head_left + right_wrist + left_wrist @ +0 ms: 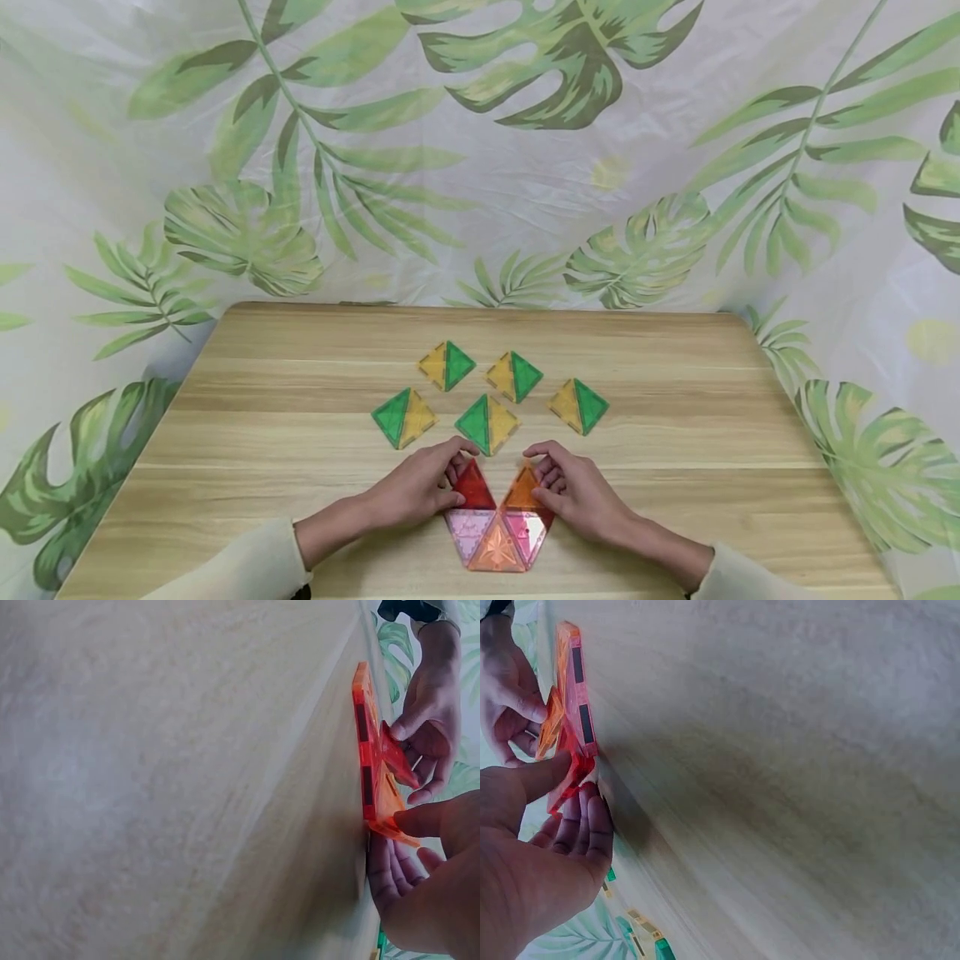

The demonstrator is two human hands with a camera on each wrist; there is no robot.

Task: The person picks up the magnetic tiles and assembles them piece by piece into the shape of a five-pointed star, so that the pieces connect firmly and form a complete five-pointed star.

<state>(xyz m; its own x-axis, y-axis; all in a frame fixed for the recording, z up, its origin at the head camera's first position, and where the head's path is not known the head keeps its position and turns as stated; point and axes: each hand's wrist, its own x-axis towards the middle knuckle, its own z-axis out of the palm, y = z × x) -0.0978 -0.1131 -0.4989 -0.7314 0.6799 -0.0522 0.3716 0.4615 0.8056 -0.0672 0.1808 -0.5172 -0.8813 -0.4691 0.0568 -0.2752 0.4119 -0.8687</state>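
Observation:
My left hand (pixel 415 487) pinches a red triangular magnetic tile (pixel 473 488) between thumb and fingers. Opposite it, my right hand (pixel 581 492) pinches an orange triangular tile (pixel 521 490) the same way. Both wrist views show these two tiles tilted up off the table. Below them a row of joined triangles lies flat: a pale pink tile (pixel 471 532), a light orange tile (pixel 497 550) and a brighter pink tile (pixel 528 533). The red tile meets the pale pink one along its lower edge, and the orange tile meets the brighter pink one.
Several diamonds, each a green and a yellow triangle side by side, lie farther back, among them a near diamond (pixel 472 423) and a right-hand diamond (pixel 592 407). The wooden table (pixel 247 400) ends at a leaf-print cloth (pixel 517 200).

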